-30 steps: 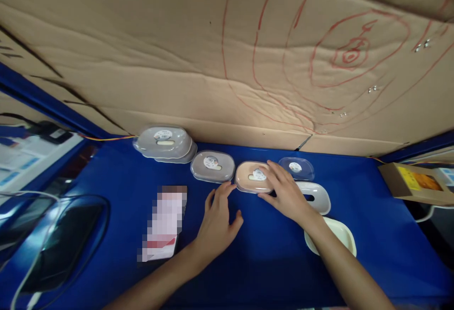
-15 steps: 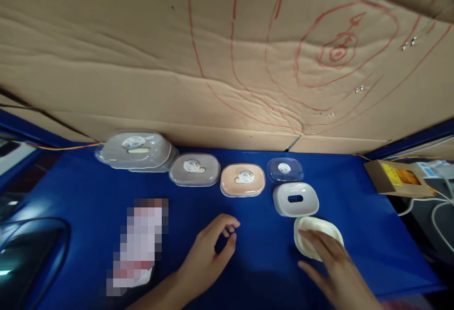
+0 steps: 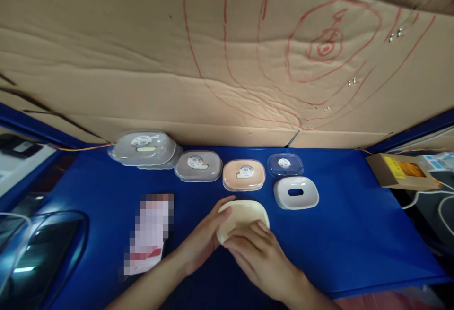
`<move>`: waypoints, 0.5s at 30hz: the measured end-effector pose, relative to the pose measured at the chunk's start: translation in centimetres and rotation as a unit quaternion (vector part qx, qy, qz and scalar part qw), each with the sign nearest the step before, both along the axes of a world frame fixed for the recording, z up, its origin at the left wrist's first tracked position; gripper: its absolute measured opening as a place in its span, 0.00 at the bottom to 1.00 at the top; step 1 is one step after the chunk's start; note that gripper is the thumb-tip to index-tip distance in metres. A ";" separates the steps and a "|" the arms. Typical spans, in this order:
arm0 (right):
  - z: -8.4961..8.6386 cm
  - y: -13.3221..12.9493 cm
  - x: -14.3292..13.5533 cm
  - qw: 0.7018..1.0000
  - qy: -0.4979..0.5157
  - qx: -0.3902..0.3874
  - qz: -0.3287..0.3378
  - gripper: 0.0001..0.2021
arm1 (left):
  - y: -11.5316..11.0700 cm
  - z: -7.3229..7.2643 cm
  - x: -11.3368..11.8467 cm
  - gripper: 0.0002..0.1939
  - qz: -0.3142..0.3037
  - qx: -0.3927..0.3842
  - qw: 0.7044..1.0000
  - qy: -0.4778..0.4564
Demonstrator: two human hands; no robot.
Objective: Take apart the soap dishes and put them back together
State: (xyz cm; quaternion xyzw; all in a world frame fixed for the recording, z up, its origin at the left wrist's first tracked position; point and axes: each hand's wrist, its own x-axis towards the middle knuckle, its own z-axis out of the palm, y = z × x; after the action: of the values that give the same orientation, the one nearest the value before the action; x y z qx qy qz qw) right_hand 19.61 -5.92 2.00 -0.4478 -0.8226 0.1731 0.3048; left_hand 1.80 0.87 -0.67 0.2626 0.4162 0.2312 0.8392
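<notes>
A shallow cream dish (image 3: 243, 213) with rounded corners is between my two hands, above the front middle of the blue table. My left hand (image 3: 209, 236) grips its left side, thumb lying over the rim. My right hand (image 3: 258, 255) is curled over its near right part, hiding that edge. Beyond it to the right sits a white oval dish (image 3: 312, 196) with a slot in its bottom. A clear lid (image 3: 298, 166) with a round label lies just behind that. Straight behind my hands is a peach lidded box (image 3: 230, 173) with a label on top.
A grey lidded box (image 3: 184, 168) and a stack of clear-lidded boxes (image 3: 156, 144) stand along the cardboard wall (image 3: 142, 83). At left lies a blurred flat packet (image 3: 152, 229). A brown carton (image 3: 400, 173) and white cables (image 3: 411, 199) are at far right.
The cream dish has come from the right, beside the white dish, to the middle with my right hand. My left hand, empty before, has closed on its left side. The view has shifted slightly.
</notes>
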 end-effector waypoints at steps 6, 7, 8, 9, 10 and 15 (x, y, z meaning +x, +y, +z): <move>-0.7 0.1 7.8 0.989 -0.082 -0.012 -0.126 0.18 | -0.2 0.3 0.4 0.27 0.024 -0.079 0.997 -0.015; -1.5 -0.2 9.7 0.977 -0.105 -0.007 -0.183 0.20 | -0.2 0.3 0.5 0.26 0.023 -0.094 0.995 -0.024; -2.2 -0.6 11.4 0.966 -0.139 -0.006 -0.218 0.22 | -0.3 0.3 0.6 0.25 0.021 -0.110 0.993 -0.034; -2.9 -1.0 12.6 0.957 -0.169 -0.002 -0.237 0.22 | -0.3 0.3 0.7 0.24 0.021 -0.123 0.991 -0.047; -3.5 -1.5 13.4 0.952 -0.185 0.000 -0.244 0.21 | -0.3 0.3 0.8 0.24 0.022 -0.131 0.989 -0.060; -3.7 -3.2 8.5 0.969 -0.115 -0.022 -0.219 0.18 | -0.3 0.5 1.1 0.25 0.011 -0.142 0.985 -0.102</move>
State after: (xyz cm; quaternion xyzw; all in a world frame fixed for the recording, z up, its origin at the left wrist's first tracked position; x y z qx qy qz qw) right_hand 28.10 -9.10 -1.70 -0.6405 -0.7299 0.0677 0.2290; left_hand 2.86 0.59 -0.18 0.1110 0.3602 0.2043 0.9034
